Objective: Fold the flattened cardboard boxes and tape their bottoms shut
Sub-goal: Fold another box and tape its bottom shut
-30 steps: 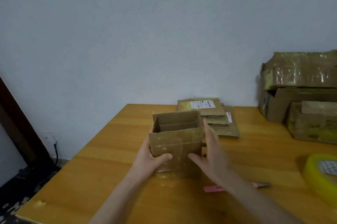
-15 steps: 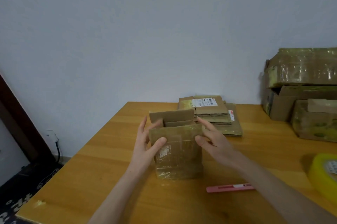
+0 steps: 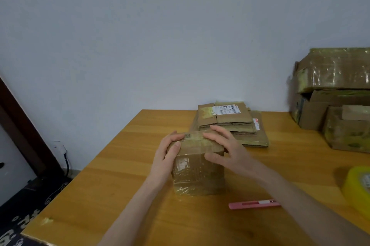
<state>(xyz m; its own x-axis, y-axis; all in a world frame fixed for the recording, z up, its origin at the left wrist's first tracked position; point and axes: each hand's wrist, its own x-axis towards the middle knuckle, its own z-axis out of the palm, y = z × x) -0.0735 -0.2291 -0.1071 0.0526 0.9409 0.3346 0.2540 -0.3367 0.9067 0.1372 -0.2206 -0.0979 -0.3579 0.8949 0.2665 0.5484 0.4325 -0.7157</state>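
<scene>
Cardboard box [image 3: 198, 173] stands upright on the desk [image 3: 120, 175], centre of view, tape-covered front face toward the camera, top flaps folded down shut. Left hand [image 3: 168, 157] grips the top left corner, fingers curled over the top edge, thumb on the front face. Right hand [image 3: 226, 149] lies over the top right, fingers spread and nearly straight, pressing the flaps flat, thumb against the front face just below the rim. Box sits between both hands, top partly hidden under them. Stack of flattened boxes [image 3: 230, 123] lies just behind the box, white label on the top one. Pink box cutter [image 3: 254, 204] lies flat on the desk near the box, front right, apart from it. Yellow tape roll [image 3: 358, 187] at the right edge, well apart. Pile of folded boxes [image 3: 336, 95] at the far right against the wall. Versus half a second ago: the top was open then, rear flap standing up, hands at the sides of the opening with fingers raised; now the flaps are down and both hands are on top. Box is in the same spot, cutter and tape roll have not moved
</scene>
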